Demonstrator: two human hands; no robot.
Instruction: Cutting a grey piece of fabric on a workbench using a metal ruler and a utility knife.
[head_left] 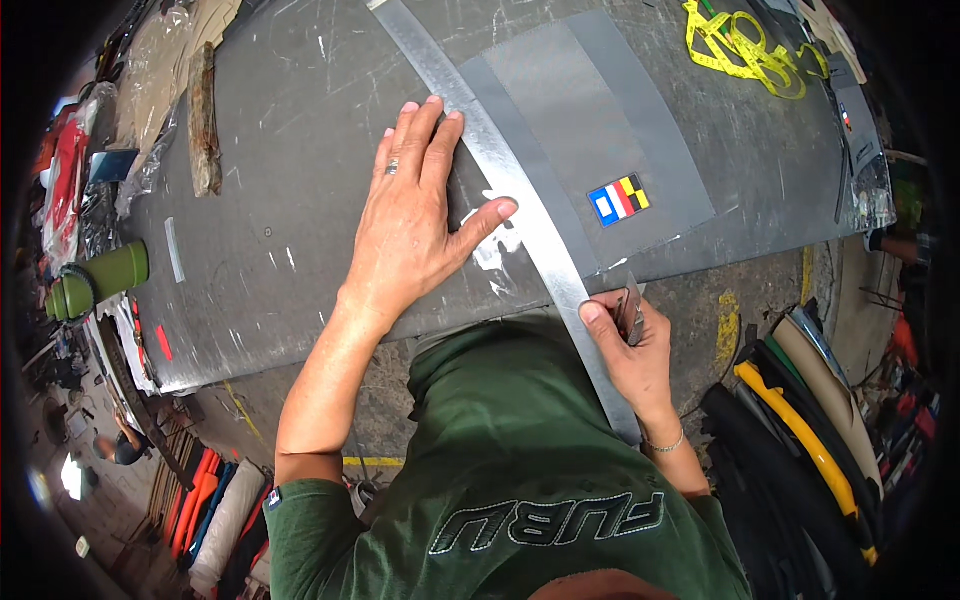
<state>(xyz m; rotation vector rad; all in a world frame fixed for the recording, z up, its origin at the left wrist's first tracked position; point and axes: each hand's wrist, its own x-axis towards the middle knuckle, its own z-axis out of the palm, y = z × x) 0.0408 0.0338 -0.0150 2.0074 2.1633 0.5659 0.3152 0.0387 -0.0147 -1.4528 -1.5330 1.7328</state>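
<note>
Over our worktop's [300,220] near edge juts a metal strip [548,250]; our left hand [410,210] lies flat, right hand [642,355] grasps a tool [631,312] not yet on the already patched panel [560,110].

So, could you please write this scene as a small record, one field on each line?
Left hand: open, palm down, thumb over the metal ruler
Right hand: thumb at the ruler's lower part, small thin tool in its grip, kind unclear
Ruler position: slanting along the left edge of the grey panel, near end past the table's edge
Panel: flat, with a multicoloured patch in its nearer half
Far right: loose yellow measuring tape
Left side: wooden strip
</note>
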